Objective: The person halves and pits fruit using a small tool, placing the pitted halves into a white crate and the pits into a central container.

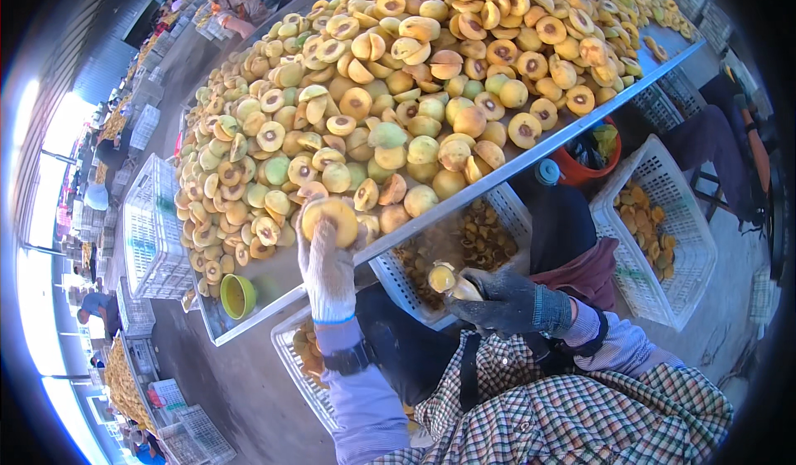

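White crate (156, 231) with blurred green marking (143, 237) beside halved fruit (356, 103)

The left hand (327, 270), in a white glove, holds 1 yellow peach half (345, 216) at the edge of a metal table (431, 218) heaped with peach halves (356, 102). The right hand (497, 299), in a dark glove, grips a short tool (452, 282) with a rounded, yellowish end above a white crate (396, 281) of peach scraps (485, 237). A green bowl (238, 297) sits in the table's near-left corner; 1 orange bucket (572, 169) stands beyond its near edge.
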Tool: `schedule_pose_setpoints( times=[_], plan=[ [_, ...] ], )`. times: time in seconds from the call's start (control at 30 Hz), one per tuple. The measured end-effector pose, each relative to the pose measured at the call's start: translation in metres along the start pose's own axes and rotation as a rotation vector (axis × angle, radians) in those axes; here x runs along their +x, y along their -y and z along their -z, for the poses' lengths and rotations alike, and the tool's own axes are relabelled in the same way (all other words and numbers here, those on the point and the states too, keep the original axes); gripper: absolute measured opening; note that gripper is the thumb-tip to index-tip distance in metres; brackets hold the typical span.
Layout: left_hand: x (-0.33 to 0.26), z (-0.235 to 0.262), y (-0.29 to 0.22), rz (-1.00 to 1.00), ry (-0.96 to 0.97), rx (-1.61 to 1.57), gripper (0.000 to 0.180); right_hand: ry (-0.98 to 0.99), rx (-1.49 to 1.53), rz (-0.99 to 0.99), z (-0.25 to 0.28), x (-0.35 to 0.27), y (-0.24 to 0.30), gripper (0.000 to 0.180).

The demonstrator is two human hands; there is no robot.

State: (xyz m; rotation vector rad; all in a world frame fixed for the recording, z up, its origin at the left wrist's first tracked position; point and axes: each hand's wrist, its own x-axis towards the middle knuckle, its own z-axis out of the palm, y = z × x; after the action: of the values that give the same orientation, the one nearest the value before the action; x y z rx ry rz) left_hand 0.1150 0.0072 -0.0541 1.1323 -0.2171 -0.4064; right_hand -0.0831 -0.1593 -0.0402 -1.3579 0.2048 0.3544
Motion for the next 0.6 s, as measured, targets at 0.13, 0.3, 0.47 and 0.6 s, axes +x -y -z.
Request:
schedule_pose_setpoints(
  times=[0.13,0.3,0.47,0.6],
  plan=[
    [-0.049,-0.050,-0.019,-0.124,0.299,0.343,0.042,-0.087,-0.301,0.255,-0.001,0.005,-0.009,0.025],
    [-0.050,-0.060,-0.005,0.030,-0.038,0.371,0.026,-0.205,-0.450,0.352,-0.005,-0.007,0.000,0.023],
    [-0.059,-0.055,0.001,0.095,0.152,0.132,0.047,-0.220,-0.319,0.414,-0.012,-0.009,0.006,0.020],
    [-0.068,-0.070,0.005,0.095,0.089,0.184,0.064,-0.195,-0.292,0.357,-0.015,-0.012,0.012,0.019]
  ],
)
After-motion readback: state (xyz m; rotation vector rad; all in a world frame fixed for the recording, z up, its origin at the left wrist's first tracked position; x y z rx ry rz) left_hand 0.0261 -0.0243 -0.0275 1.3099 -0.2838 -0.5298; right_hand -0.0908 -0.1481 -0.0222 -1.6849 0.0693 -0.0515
